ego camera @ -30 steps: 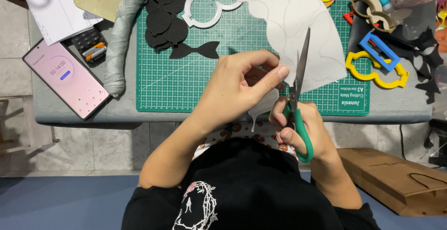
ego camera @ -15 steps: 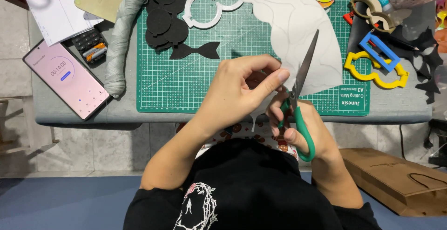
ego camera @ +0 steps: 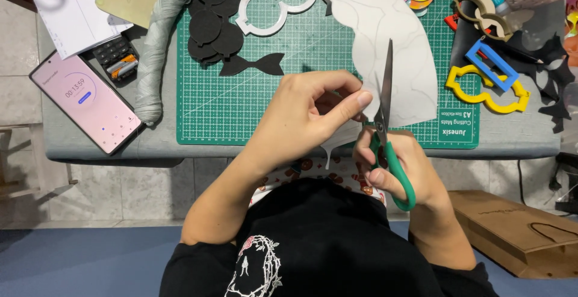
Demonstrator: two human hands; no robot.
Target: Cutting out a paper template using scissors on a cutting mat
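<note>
My left hand (ego camera: 307,113) pinches the near edge of a white foam sheet (ego camera: 394,44) with faint pencil outlines, which lies partly on the green cutting mat (ego camera: 241,104). My right hand (ego camera: 400,164) grips green-handled scissors (ego camera: 385,122), blades pointing away from me and slightly apart at the sheet's edge. A thin white trimmed strip (ego camera: 331,146) hangs below my left fingers, over the table's front edge.
On the mat lie black foam cutouts (ego camera: 211,26), a black bow shape (ego camera: 253,65) and a white ring piece (ego camera: 271,2). A phone (ego camera: 87,101) running a timer, a grey roll (ego camera: 159,44) and papers lie left. Yellow and blue templates (ego camera: 487,80) lie right; a brown paper bag (ego camera: 524,234) is on the floor.
The scissor blades have swung slightly left and closed a little on the white sheet. My left hand keeps its pinch, shifted a bit as the sheet turns.
</note>
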